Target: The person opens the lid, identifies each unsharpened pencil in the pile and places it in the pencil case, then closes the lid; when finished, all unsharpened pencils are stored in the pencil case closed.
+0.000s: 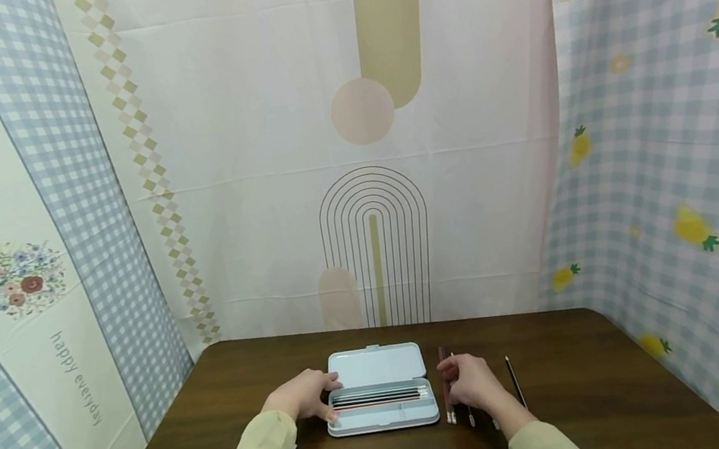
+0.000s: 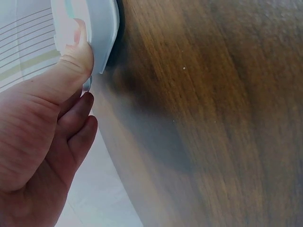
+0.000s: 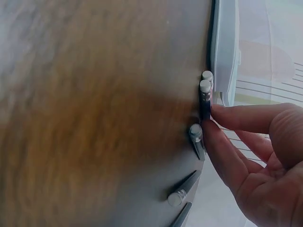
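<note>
A pale blue pencil case [image 1: 384, 426] lies with its lid raised at the back, holding several pencils [image 1: 384, 397] in its rear compartment. My left hand [image 1: 300, 394] grips the case's left end, the thumb over the rim in the left wrist view. Just right of the case, my right hand [image 1: 472, 380] pinches a dark pencil [image 3: 205, 104] between thumb and finger, its white eraser end toward me. Another white eraser [image 3: 207, 74] shows right beside it. My fingers hide the middle of these pencils in the head view.
More pencils lie around and under my right hand, among them a black pencil [image 1: 515, 380] at the far right. All of this is on a brown wooden table [image 1: 617, 388]. Patterned cloths [image 1: 245, 194] hang behind and at both sides.
</note>
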Motion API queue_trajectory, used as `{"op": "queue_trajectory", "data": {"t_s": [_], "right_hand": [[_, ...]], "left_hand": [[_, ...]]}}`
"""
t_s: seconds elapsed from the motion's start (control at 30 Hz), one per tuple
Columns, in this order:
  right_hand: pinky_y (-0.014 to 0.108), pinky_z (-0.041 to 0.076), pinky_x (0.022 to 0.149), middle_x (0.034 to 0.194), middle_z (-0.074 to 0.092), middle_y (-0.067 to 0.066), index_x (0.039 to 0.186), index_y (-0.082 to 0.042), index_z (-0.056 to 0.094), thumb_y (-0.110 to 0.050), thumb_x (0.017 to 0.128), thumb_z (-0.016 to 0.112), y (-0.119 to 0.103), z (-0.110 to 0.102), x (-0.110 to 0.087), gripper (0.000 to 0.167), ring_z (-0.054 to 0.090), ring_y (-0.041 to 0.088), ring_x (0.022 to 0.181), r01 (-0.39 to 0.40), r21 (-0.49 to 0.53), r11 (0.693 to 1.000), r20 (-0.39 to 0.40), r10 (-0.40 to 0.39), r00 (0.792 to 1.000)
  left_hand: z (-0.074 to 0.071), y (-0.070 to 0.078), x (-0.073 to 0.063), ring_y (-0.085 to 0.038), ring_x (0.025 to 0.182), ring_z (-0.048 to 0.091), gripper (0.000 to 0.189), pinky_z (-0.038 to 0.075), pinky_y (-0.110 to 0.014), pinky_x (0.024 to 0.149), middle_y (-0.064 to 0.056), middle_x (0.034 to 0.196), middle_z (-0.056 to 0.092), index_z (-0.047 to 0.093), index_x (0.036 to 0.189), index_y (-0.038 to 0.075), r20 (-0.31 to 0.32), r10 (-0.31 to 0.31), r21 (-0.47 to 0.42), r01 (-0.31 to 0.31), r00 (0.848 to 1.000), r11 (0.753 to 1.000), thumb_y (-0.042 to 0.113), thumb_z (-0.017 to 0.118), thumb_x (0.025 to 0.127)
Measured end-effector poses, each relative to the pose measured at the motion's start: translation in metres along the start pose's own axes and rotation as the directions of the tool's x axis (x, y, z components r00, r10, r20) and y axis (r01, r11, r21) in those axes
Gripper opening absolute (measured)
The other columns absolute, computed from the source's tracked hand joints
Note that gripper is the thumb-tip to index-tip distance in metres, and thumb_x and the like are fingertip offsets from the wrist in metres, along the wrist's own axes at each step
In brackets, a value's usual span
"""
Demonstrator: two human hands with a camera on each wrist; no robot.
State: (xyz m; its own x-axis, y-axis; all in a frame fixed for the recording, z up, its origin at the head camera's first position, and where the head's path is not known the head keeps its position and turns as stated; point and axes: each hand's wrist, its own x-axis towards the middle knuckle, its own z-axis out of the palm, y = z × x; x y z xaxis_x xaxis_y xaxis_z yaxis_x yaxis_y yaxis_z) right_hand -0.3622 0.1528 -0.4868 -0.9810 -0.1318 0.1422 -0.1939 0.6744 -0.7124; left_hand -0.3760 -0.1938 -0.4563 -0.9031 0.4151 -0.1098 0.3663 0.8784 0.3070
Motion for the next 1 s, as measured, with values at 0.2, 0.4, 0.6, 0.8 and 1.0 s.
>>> {"op": "queue_trajectory", "data": {"t_s": [0.2,0.4,0.6,0.8,1.0], "right_hand": [[0.037,0.055,0.063,0.094,0.068,0.009,0.119,0.003,0.075,0.012,0.066,0.08,-0.0008,0.0035,0.0018,0.054,0.061,0.024,0.084,-0.011,-0.03,0.999,-0.028,0.01,1.0],[0.033,0.048,0.061,0.084,0.062,0.004,0.116,0.002,0.076,0.008,0.064,0.074,-0.0019,0.0075,0.0028,0.052,0.056,0.023,0.079,-0.035,-0.108,0.994,-0.075,0.027,0.997],[0.035,0.05,0.065,0.078,0.061,0.0,0.113,0.004,0.077,0.004,0.066,0.076,-0.0054,0.009,-0.0016,0.047,0.057,0.022,0.077,-0.051,-0.144,0.988,-0.104,0.036,0.994],[0.033,0.05,0.058,0.077,0.063,0.001,0.116,0.007,0.075,0.006,0.067,0.076,-0.0055,0.0091,-0.0043,0.049,0.057,0.018,0.07,-0.062,-0.099,0.993,-0.098,0.052,0.994],[0.031,0.05,0.053,0.077,0.063,0.003,0.122,0.008,0.072,0.009,0.068,0.073,-0.0019,0.0081,-0.0034,0.054,0.059,0.017,0.06,-0.097,-0.001,0.995,-0.079,0.097,0.992]], "left_hand": [[0.0001,-0.0002,-0.0014,-0.038,0.145,0.051,0.061,0.042,-0.055,0.119,-0.011,0.154,0.06,0.075,0.137,0.009,0.003,0.002,0.004,-0.002,1.0,1.0,0.023,0.092,0.08],[0.0007,-0.0007,-0.0004,-0.039,0.145,0.052,0.061,0.042,-0.055,0.119,-0.011,0.153,0.061,0.075,0.137,0.01,0.0,0.002,0.015,-0.002,1.0,1.0,0.023,0.092,0.08],[0.0003,0.0007,-0.0012,-0.039,0.145,0.051,0.061,0.042,-0.055,0.119,-0.011,0.154,0.061,0.075,0.137,0.01,-0.001,0.002,0.011,-0.002,1.0,1.0,0.023,0.092,0.08],[0.0005,0.0009,-0.0008,-0.038,0.145,0.051,0.061,0.042,-0.054,0.119,-0.01,0.154,0.06,0.075,0.137,0.011,-0.001,0.0,0.018,0.0,1.0,1.0,0.024,0.092,0.081],[0.001,0.0002,0.0004,-0.038,0.145,0.051,0.06,0.043,-0.054,0.118,-0.01,0.155,0.06,0.075,0.137,0.011,0.001,0.004,0.029,-0.004,1.0,1.0,0.026,0.092,0.081]]}}
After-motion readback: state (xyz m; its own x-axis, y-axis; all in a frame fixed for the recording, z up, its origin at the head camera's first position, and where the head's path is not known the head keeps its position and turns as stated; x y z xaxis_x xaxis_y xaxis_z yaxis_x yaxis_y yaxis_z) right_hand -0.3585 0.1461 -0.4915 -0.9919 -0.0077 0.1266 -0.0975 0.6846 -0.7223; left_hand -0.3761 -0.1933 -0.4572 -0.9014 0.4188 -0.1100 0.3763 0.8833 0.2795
